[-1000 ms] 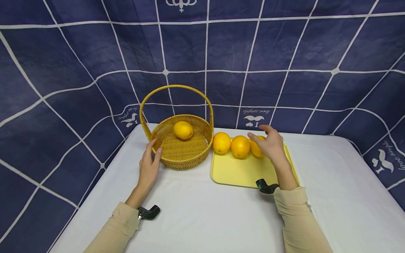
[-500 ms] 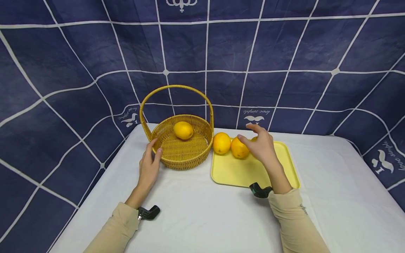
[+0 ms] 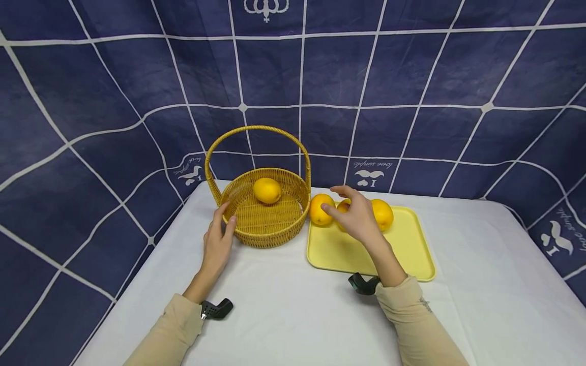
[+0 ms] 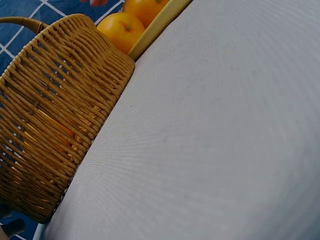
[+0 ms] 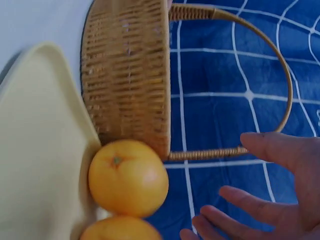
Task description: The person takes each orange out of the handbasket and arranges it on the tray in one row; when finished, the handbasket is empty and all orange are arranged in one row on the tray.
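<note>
A wicker basket with a tall arched handle stands on the table, one orange lying inside. At its left side my left hand touches the rim, fingers fairly straight and thumb apart. To the basket's right, a yellow tray bears three oranges in a row along its back edge. My right hand hovers over them, fingers spread and holding nothing. It partly covers the middle orange; the left orange sits against the basket. In the right wrist view, that orange lies left of my spread fingers.
A white cloth covers the table. Behind and at the sides hangs a dark blue curtain with white lines. The basket handle arches well above the rim, and the tray's left edge lies close to the basket.
My right hand has moved left along the row of oranges, from the right one toward the left one, uncovering the right orange. My left hand has stayed at the basket.
</note>
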A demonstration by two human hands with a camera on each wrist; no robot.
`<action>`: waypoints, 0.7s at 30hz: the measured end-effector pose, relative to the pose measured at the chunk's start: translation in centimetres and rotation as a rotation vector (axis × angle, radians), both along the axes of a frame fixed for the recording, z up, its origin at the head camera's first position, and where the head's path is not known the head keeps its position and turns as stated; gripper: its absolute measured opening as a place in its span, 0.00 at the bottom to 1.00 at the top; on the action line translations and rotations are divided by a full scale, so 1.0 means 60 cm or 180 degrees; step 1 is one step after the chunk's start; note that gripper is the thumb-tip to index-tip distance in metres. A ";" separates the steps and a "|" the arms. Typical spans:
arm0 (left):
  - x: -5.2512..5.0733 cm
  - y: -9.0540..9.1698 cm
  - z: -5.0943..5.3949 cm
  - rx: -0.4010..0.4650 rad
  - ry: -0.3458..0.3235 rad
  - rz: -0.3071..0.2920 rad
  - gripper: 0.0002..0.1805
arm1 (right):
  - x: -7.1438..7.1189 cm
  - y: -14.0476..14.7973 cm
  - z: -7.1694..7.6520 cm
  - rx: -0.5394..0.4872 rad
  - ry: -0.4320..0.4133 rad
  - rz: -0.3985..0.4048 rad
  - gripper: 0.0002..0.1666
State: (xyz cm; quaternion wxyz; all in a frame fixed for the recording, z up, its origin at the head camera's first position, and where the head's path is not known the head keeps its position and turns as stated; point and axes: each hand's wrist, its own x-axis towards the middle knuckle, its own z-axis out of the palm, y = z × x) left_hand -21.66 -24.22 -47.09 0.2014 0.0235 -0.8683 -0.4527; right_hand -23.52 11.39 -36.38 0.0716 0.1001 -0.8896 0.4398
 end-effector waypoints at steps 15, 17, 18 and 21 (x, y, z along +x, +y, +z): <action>0.001 -0.001 -0.001 -0.0009 0.0035 -0.0024 0.28 | -0.030 -0.088 0.035 -0.0032 -0.0017 0.0785 0.28; 0.001 -0.001 -0.001 -0.0010 0.0025 -0.0020 0.28 | -0.040 -0.099 0.038 0.0034 -0.0002 0.0780 0.29; 0.001 0.000 -0.001 -0.0012 0.0019 -0.0013 0.28 | -0.045 -0.105 0.040 0.0054 -0.0010 0.0785 0.29; 0.001 0.001 0.001 -0.0020 0.0025 -0.0014 0.28 | -0.062 -0.123 0.043 0.0132 -0.0060 0.0783 0.30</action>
